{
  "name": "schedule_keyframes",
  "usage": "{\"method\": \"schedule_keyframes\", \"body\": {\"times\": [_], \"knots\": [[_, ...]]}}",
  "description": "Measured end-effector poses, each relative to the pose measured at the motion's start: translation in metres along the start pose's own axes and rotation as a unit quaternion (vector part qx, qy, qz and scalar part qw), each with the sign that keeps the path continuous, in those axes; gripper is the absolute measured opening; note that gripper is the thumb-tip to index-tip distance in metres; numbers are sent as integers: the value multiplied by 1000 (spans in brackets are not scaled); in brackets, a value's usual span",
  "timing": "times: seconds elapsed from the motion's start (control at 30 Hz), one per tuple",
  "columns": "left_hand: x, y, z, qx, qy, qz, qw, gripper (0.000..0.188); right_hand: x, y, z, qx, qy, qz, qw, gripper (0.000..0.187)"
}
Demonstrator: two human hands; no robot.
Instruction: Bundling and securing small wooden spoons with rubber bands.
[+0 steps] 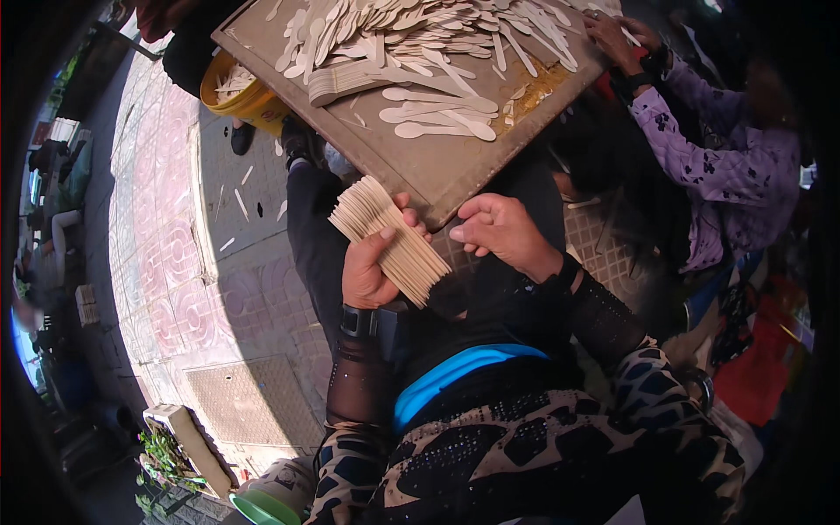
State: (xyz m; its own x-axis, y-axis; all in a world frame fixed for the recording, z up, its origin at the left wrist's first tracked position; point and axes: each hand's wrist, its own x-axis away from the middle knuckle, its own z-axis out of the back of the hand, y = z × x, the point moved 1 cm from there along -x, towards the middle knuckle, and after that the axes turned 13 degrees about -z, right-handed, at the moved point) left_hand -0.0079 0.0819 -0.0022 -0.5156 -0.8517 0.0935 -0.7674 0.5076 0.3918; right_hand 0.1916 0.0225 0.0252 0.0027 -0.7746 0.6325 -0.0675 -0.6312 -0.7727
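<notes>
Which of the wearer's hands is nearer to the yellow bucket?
Left. The left hand, gripping a stack of wooden sticks, is to the right of the yellow bucket and closer to the body; the right hand is farther right, past the tray's near corner.

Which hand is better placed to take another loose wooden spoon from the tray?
Probably the right hand: it looks empty, beside the near corner of the tray, while the left hand is occupied, holding a stack of wooden spoons.
</notes>
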Motion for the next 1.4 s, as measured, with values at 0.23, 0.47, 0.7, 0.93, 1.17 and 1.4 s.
{"method": "schedule_keyframes", "body": {"times": [0.23,0.47,0.7,0.93,1.17,1.4], "knots": [[-5,3,6,9,15,6,1000,43,-92,-61,76,420,405,229,779,20],[-7,9,16,6,22,-3,1000,42,-144,-85,95,548,367,111,743,18],[-10,10,11,-25,32,-11,999,42,-128,-81,111,445,322,204,811,9],[-8,29,4,-143,9,-52,988,42,-28,-90,63,138,29,80,987,15],[-10,16,-28,-356,-62,-13,932,49,4,-74,30,164,-38,1,986,12],[10,-11,-25,-201,-37,89,975,43,9,-68,21,155,-78,18,985,13]]}}
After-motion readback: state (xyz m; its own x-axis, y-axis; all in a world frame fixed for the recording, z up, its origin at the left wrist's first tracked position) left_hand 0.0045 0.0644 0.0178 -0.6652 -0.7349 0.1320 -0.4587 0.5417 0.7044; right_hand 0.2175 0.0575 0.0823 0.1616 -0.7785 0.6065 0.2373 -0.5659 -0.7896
